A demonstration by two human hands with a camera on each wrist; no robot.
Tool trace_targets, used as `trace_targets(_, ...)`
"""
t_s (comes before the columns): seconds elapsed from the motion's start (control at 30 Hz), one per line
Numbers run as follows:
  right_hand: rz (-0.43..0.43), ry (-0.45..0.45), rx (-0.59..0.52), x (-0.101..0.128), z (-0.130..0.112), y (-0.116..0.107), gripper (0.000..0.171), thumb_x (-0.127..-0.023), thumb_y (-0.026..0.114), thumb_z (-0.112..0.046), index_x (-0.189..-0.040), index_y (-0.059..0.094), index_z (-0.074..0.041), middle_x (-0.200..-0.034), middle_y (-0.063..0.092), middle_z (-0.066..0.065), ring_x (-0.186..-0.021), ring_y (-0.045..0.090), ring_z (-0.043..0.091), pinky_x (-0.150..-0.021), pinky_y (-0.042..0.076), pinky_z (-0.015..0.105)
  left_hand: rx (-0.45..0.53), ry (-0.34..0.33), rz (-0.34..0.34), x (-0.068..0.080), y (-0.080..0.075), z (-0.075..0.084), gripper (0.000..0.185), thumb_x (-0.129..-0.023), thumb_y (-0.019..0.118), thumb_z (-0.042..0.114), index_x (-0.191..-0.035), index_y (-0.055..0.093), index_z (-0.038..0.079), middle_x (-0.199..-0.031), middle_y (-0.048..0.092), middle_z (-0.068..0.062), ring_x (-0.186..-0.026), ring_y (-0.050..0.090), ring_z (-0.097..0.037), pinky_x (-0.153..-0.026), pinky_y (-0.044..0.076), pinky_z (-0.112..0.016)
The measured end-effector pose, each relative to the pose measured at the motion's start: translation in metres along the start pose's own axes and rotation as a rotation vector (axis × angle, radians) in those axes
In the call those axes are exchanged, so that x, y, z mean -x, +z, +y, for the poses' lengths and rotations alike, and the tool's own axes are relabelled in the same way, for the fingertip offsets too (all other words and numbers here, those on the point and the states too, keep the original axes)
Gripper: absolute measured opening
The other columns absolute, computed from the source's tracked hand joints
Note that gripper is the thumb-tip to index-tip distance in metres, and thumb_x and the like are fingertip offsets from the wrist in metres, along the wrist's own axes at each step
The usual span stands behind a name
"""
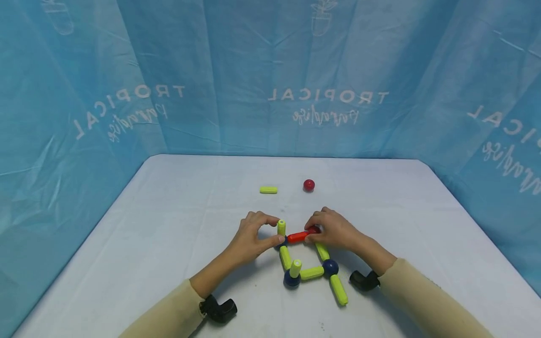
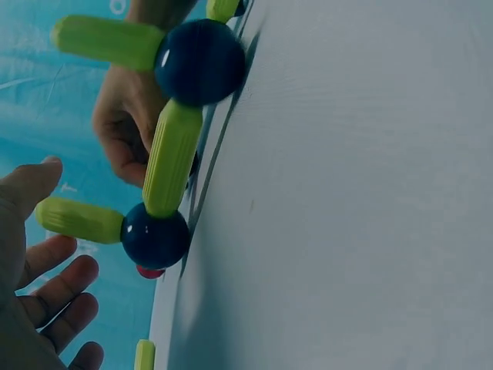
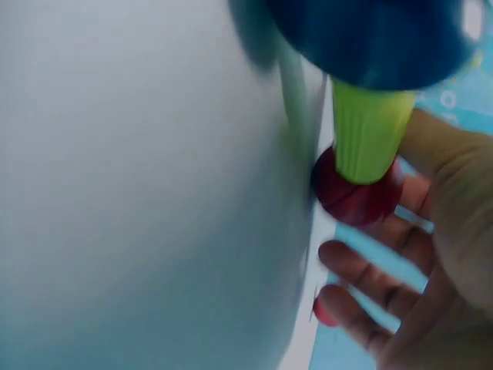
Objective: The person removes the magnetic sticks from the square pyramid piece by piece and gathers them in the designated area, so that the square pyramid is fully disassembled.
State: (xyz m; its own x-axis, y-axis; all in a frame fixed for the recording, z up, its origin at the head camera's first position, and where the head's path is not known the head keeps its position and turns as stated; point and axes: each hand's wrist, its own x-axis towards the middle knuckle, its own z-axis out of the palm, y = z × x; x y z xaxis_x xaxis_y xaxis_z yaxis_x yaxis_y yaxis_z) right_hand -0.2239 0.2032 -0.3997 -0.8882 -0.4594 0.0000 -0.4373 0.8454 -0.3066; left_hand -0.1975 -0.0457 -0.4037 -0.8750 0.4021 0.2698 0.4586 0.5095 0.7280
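Centrally on the white table (image 1: pixel 169 225) sits a frame of magnetic rods and balls, just below the middle of the head view. No containers in sight; nothing held inside anything. Left hand (image 1: pixel 251 237) curls at the frame's 10 o'clock corner, thumb and forefinger closing around the dark blue ball (image 1: pixel 281 243) there, beside the short upright yellow-green rod (image 1: pixel 281 227); whether the pads actually touch, I cannot tell. In the left wrist view the fingers (image 2: pixel 54 289) look spread and loose, apart from the pieces. Right hand (image 1: pixel 334 230) pinches the red ball (image 1: pixel 313 230) at the frame's 1 o'clock corner, fingers curled round it. Red rod (image 1: pixel 297 236) spans between the two hands, long axis running roughly 9 to 3 o'clock, its right end tilted slightly up toward the red ball. Yellow-green rods run down from both corners toward 6 o'clock to two more blue balls (image 1: pixel 330 267); one rod (image 1: pixel 339 289) trails off toward 5 o'clock. Loose pieces lie well apart at 12 o'clock: a yellow-green rod (image 1: pixel 268 189) lying 9 to 3, and a second red ball (image 1: pixel 309 185). Open tabletop surrounds the frame, widest toward 9 and 3 o'clock; blue printed curtain (image 1: pixel 270 75) closes off the far and side edges.
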Motion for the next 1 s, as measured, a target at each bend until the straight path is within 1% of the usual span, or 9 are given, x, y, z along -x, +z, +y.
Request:
trace_targets(0.07,0.026,0.03,0.018,0.002,-0.003,0.002,0.026,-0.075,0.078,-0.036,-0.095,0.072,-0.021,-0.082,0.061,-0.011,-0.082,0.045,0.011,-0.066,0.039,0.024,-0.014,-0.008,0.007,-0.001,-0.001,-0.001,0.037,-0.08,0.074,0.032,-0.113,0.063,0.019,-0.107,0.062,0.002,-0.105,0.048,-0.018,-0.095,0.032,-0.042)
trace_targets(0.23,0.057,0.079,0.046,0.007,-0.01,0.005,0.023,-0.074,0.078,-0.037,-0.088,0.071,-0.021,-0.075,0.057,-0.01,-0.078,0.044,0.012,-0.063,0.037,0.025,-0.016,-0.014,0.002,-0.006,-0.003,-0.003,0.039,-0.08,0.074,0.031,-0.116,0.063,0.019,-0.106,0.062,-0.001,-0.106,0.049,-0.026,-0.095,0.031,-0.043)
trace_targets(0.3,0.061,0.084,0.058,0.008,-0.013,0.006,0.023,-0.074,0.078,-0.038,-0.087,0.07,-0.021,-0.073,0.056,-0.01,-0.078,0.044,0.012,-0.063,0.037,0.025,-0.017,-0.018,-0.003,-0.008,-0.002,-0.004,0.039,-0.08,0.074,0.03,-0.116,0.063,0.018,-0.106,0.062,-0.001,-0.106,0.049,-0.026,-0.096,0.031,-0.043)
trace_targets(0.4,0.066,0.063,0.06,0.01,-0.017,0.007,0.026,-0.074,0.078,-0.038,-0.091,0.071,-0.02,-0.077,0.059,-0.01,-0.08,0.044,0.011,-0.065,0.036,0.026,-0.015,-0.032,-0.009,-0.011,-0.001,-0.002,0.038,-0.08,0.074,0.03,-0.114,0.064,0.018,-0.106,0.063,0.001,-0.106,0.049,-0.025,-0.097,0.031,-0.043)
trace_targets(0.53,0.074,-0.002,0.04,0.009,-0.02,0.009,0.031,-0.075,0.078,-0.037,-0.099,0.072,-0.019,-0.086,0.065,-0.008,-0.083,0.044,0.011,-0.07,0.036,0.026,-0.005,-0.05,-0.016,-0.015,0.0,0.001,0.036,-0.08,0.074,0.029,-0.113,0.065,0.017,-0.106,0.063,0.001,-0.106,0.049,-0.024,-0.098,0.031,-0.044)
trace_targets(0.63,0.075,-0.034,0.026,0.008,-0.022,0.01,0.029,-0.076,0.077,-0.036,-0.1,0.072,-0.019,-0.088,0.067,-0.008,-0.083,0.044,0.01,-0.071,0.036,0.026,-0.014,-0.055,-0.016,-0.018,0.002,0.003,0.034,-0.081,0.073,0.029,-0.113,0.067,0.017,-0.105,0.064,0.002,-0.105,0.049,-0.022,-0.098,0.031,-0.044)
trace_targets(0.77,0.077,-0.033,0.009,0.009,-0.022,0.011,0.025,-0.078,0.076,-0.034,-0.098,0.073,-0.02,-0.087,0.067,-0.009,-0.082,0.044,0.01,-0.071,0.035,0.025,-0.042,-0.055,-0.001,-0.022,0.003,0.006,0.027,-0.081,0.074,0.028,-0.105,0.069,0.018,-0.1,0.066,0.003,-0.101,0.051,-0.018,-0.098,0.032,-0.044)
trace_targets(0.9,0.073,-0.026,0.007,0.01,-0.02,0.011,0.024,-0.078,0.076,-0.032,-0.099,0.073,-0.02,-0.088,0.067,-0.009,-0.083,0.044,0.01,-0.071,0.035,0.026,-0.039,-0.062,0.008,-0.023,0.003,0.008,0.021,-0.081,0.074,0.026,-0.1,0.07,0.017,-0.099,0.068,0.004,-0.098,0.052,-0.015,-0.1,0.031,-0.045)
trace_targets(1.0,0.066,-0.029,0.016,0.011,-0.016,0.01,0.024,-0.079,0.075,-0.032,-0.099,0.073,-0.019,-0.089,0.067,-0.008,-0.085,0.045,0.01,-0.072,0.036,0.026,-0.018,-0.089,0.012,-0.021,0.003,0.006,0.022,-0.082,0.073,0.025,-0.102,0.07,0.017,-0.1,0.067,0.004,-0.099,0.052,-0.016,-0.094,0.036,-0.043)
